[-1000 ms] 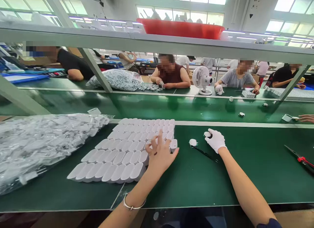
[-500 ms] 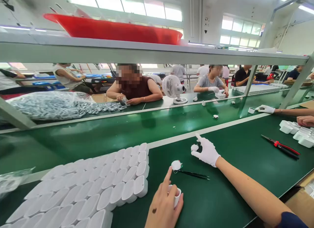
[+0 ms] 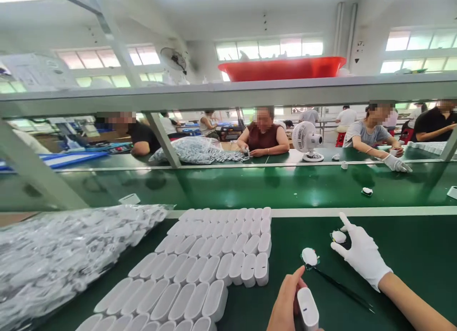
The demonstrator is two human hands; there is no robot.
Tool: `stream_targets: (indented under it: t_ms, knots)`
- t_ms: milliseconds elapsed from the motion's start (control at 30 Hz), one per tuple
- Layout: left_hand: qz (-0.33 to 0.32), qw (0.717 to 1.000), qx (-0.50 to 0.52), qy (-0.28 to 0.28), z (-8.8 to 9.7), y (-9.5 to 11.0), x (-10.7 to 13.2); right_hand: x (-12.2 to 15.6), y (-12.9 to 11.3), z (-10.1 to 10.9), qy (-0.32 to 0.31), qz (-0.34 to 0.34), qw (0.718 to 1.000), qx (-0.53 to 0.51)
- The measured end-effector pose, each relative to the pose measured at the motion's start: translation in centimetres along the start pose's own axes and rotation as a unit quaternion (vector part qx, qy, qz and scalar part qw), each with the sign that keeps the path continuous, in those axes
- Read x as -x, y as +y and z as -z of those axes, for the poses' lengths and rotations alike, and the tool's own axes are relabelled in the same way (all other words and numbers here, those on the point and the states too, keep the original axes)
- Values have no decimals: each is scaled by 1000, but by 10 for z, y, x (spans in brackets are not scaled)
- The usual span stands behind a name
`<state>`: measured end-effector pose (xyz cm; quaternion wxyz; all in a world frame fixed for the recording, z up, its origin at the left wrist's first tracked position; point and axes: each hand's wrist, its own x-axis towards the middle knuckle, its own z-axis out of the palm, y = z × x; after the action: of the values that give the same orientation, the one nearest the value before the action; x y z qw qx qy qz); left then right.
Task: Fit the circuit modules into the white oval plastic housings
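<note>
My bare left hand [image 3: 284, 303] is closed around a white oval casing [image 3: 307, 306], its slotted end turned up. Just beyond that forefinger lies a round white piece on a small green circuit board [image 3: 310, 257]. Black tweezers [image 3: 344, 288] lie on the green bench beside it, tips pointing away to the right. On the right, my gloved right hand [image 3: 362, 255] is open, thumb and forefinger spread around a second white-topped circuit board [image 3: 338, 236]; whether they touch it I cannot tell. Rows of white oval casings [image 3: 185, 274] stand left of my left hand.
A large clear bag of small parts [image 3: 64, 255] covers the bench at left. Behind runs a shiny green belt [image 3: 250, 190] carrying another board [image 3: 366, 191]. A shelf [image 3: 200, 98] with a red tray [image 3: 285, 68] spans above. Co-workers and a white fan [image 3: 307, 140] are across the belt.
The view has turned left, bringing the bag and more casings into sight. My left forefinger has drawn in from the nearer board, and the held casing shows more clearly. My right hand stays spread.
</note>
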<state>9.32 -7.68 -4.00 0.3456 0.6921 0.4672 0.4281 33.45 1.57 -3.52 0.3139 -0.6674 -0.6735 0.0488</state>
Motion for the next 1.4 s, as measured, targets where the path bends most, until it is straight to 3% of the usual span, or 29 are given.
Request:
stream_targets:
  t_ms: [133, 367, 500, 633, 733, 833, 900, 1067, 1267, 1400]
  knots:
    - [34, 998, 37, -49, 6, 6, -6, -2, -4, 2, -23, -21, 999, 12]
    - [132, 973, 174, 72, 9, 15, -8, -1, -2, 13, -35, -59, 998, 2]
    - [121, 968, 217, 23, 11, 19, -8, -2, 0, 15, -49, -66, 988, -129]
    - [121, 973, 197, 12, 12, 25, -7, 5, -22, 21, -24, -92, 953, -288]
    - [145, 966, 211, 33, 16, 29, -10, 21, -52, 37, -13, -120, 906, -406]
    - [126, 967, 220, 31, 18, 28, -15, 42, -83, 54, -23, -126, 869, -477]
    - [100, 973, 207, 33, 19, 26, -17, 57, -97, 58, -44, -92, 873, -477]
    - [53, 987, 148, 44, 19, 24, -18, 78, -106, 43, -46, 99, 898, -427]
    - [34, 996, 76, 28, 23, 24, -17, 68, -97, 40, -68, 283, 900, -324]
    - [8, 998, 39, 46, 25, 23, -16, 61, -98, 49, -101, 340, 883, -309]
